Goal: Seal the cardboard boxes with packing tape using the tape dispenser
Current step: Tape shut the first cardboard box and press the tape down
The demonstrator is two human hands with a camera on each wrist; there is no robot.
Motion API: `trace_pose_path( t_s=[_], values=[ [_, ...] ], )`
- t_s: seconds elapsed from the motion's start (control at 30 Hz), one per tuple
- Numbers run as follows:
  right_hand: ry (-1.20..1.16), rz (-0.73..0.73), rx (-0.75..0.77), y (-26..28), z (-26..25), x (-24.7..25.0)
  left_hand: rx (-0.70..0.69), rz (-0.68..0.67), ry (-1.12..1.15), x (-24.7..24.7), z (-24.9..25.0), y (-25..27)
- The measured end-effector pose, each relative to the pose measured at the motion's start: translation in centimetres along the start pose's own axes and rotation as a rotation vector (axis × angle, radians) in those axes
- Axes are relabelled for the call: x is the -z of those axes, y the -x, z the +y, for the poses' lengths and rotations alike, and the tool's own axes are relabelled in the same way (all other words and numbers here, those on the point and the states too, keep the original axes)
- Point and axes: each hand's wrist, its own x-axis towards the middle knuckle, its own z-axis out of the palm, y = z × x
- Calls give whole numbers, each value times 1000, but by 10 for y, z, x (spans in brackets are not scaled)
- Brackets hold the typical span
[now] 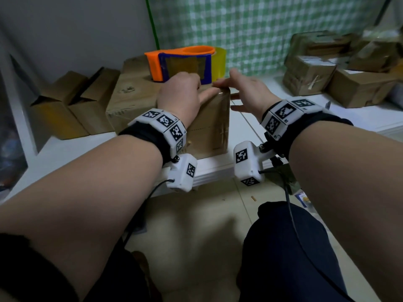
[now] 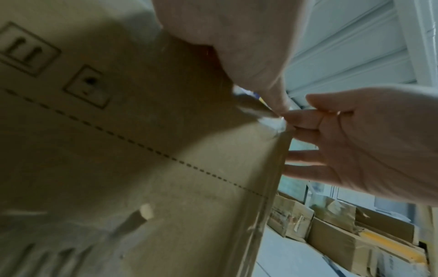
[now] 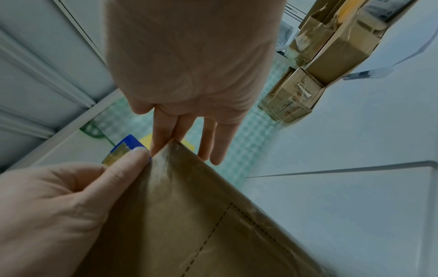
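A brown cardboard box (image 1: pixel 209 125) stands near the front edge of the white table, with clear tape shining along its right edge (image 2: pixel 272 123). My left hand (image 1: pixel 181 92) lies over the box top with curled fingers, and its thumb (image 3: pixel 128 165) presses on the top right corner. My right hand (image 1: pixel 248 92) is open, its straight fingers (image 3: pixel 163 135) touching that same corner and the box's right side. Just behind the box, an orange and blue tape dispenser (image 1: pixel 178 64) with a yellowish roll (image 1: pixel 219 62) sits on a larger box. Neither hand touches it.
A larger sealed box (image 1: pixel 130 94) stands behind on the left, with open boxes (image 1: pixel 65 105) beyond it. Several taped boxes (image 1: pixel 327 73) are piled at the back right. The table's front edge (image 1: pixel 218 168) is close to my knees. A green checked cloth (image 1: pixel 250 29) hangs behind.
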Motion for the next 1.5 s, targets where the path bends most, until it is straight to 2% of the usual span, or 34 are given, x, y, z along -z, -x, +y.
trace_pose_path(
  t_s=[0.17,0.23,0.43,0.53,0.63,0.97,1.27,1.4,1.5],
  values=[
    [-35,-17,23,-4,12,3,-7,73,-147,-15,2,0],
    [-46,-20,31,-6,14,3,-51,111,-166,-16,3,3],
    [34,-4,22,-2,10,4,-184,93,-288,-16,4,6],
    [108,-10,12,4,2,5,-202,16,-302,-6,8,7],
    [137,-25,7,8,-2,5,-159,-20,-311,-2,11,1],
    [102,-56,-5,2,4,12,87,56,-248,-12,27,-6],
    [100,-41,8,3,5,8,24,95,-304,-20,27,3],
    [137,-7,13,8,-1,6,12,13,-374,-18,30,9],
    [216,10,76,10,-2,4,-38,-66,-394,-10,27,13]
  ],
)
